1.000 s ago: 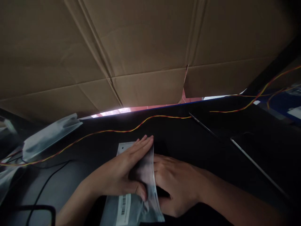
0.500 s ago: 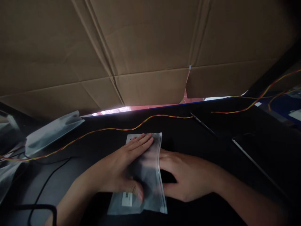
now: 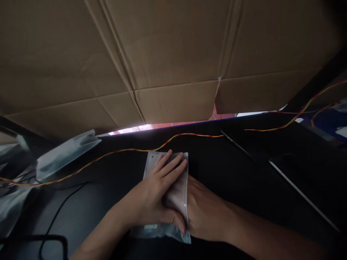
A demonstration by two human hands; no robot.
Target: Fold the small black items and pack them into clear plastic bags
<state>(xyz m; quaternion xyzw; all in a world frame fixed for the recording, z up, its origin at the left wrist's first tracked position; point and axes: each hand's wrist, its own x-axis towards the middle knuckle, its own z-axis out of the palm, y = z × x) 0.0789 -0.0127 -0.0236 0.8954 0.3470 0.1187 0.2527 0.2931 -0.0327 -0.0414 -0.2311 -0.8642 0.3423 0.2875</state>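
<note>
A frosted zip-top plastic bag (image 3: 165, 232) lies on the black table in the middle of the head view. My left hand (image 3: 151, 193) rests on top of it, fingers spread over the upper part and thumb bent near the right-hand edge. From the right, my right hand (image 3: 207, 211) reaches into the bag's mouth up to about the knuckles. Its fingers show only dimly through the plastic, so whether they grip anything is hidden. Part of a white label (image 3: 150, 226) shows below my left hand.
A twisted red-yellow wire (image 3: 130, 149) runs across the table behind the bag. Another filled plastic bag (image 3: 66, 155) lies at left, near black cables (image 3: 61, 207). Dark flat panels with a pale edge (image 3: 300, 193) are at right. A cardboard sheet (image 3: 173, 54) stands behind.
My right hand has pushed deeper into the bag, towards the left. My left hand has spread its fingers and shifted right, its thumb now near the bag's opening.
</note>
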